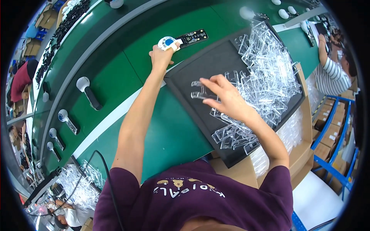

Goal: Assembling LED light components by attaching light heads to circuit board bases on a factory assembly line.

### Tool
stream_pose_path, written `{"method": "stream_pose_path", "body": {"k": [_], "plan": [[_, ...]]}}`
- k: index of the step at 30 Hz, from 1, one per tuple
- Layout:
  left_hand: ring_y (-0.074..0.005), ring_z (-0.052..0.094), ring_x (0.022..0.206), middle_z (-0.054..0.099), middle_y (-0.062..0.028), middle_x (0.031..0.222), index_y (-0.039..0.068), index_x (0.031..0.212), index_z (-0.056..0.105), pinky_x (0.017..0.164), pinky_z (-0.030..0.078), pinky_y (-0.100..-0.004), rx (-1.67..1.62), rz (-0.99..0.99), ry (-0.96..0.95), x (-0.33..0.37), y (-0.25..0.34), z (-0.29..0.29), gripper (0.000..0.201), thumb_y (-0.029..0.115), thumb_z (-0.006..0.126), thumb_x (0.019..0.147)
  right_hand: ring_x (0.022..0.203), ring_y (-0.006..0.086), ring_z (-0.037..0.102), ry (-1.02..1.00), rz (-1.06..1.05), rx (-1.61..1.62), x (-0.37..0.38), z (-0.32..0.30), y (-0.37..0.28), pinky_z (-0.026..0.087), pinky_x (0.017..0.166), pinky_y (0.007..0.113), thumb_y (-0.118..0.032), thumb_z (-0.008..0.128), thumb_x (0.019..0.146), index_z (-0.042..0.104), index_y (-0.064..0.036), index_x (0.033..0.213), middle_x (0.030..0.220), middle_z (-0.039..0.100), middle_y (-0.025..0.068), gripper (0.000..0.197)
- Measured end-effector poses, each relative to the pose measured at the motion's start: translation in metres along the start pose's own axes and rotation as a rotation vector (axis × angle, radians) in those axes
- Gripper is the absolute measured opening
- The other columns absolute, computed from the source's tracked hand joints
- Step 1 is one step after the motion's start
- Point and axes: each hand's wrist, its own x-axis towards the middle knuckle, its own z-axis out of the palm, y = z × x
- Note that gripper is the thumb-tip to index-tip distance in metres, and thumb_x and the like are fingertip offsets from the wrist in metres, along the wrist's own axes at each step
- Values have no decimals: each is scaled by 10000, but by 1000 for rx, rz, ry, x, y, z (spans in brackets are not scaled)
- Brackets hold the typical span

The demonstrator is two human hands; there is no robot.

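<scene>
My left hand [162, 57] is closed on the neck of a device with a round white head with a blue centre [167, 41] and a handle with a bare black circuit board [194, 37]. The device lies on the green conveyor belt. Between the thumb and fingers of my right hand [227, 96] is a clear plastic U-shaped piece [198, 90], held above the black tray [210, 63]. Many like clear pieces [269, 69] lie heaped on the tray's right side, beside and under my right forearm.
More white-headed devices [88, 92] stand spaced along the belt [119, 81] at left. A cardboard box [304, 142] with clear plastic pieces sits below the tray. A co-worker in a striped top [333, 77] is at far right, near a blue rack [327, 134]. A black cable [108, 177] hangs by my left arm.
</scene>
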Motion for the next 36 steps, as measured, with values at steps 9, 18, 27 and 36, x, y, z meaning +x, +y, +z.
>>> {"method": "stream_pose_path", "body": {"k": [9, 18, 27, 36], "plan": [[-215, 559, 935, 531, -131, 1050, -20, 1179, 400, 817, 468, -379, -665, 386, 241, -64, 19, -65, 641, 336, 720, 753, 900, 275, 521, 275, -6, 99, 44, 6, -26, 443, 779, 343, -173, 705, 735, 524, -47, 1196, 1013, 504, 130, 510], [-194, 567, 914, 525, -114, 1072, -4, 1198, 393, 754, 484, -333, -915, 197, 123, -152, 14, -136, 653, 382, 699, 768, 955, 276, 484, 449, -198, -192, 68, 56, -103, 420, 798, 359, -215, 725, 701, 563, -52, 1151, 1021, 506, 125, 505], [-190, 547, 994, 527, -123, 1114, 24, 1228, 390, 765, 489, -335, -816, 294, 231, -186, 4, -140, 642, 386, 682, 786, 897, 255, 526, 433, -238, -57, 51, 79, -109, 419, 758, 361, -260, 698, 718, 543, -76, 1190, 1028, 559, 92, 530], [-192, 547, 998, 551, -103, 1109, 47, 1169, 472, 843, 465, -334, -1370, 226, -197, -203, -35, -110, 459, 280, 658, 820, 841, 254, 544, 377, -405, -278, 39, 65, -140, 434, 701, 339, -256, 650, 776, 538, -81, 1192, 972, 588, 94, 465]]}}
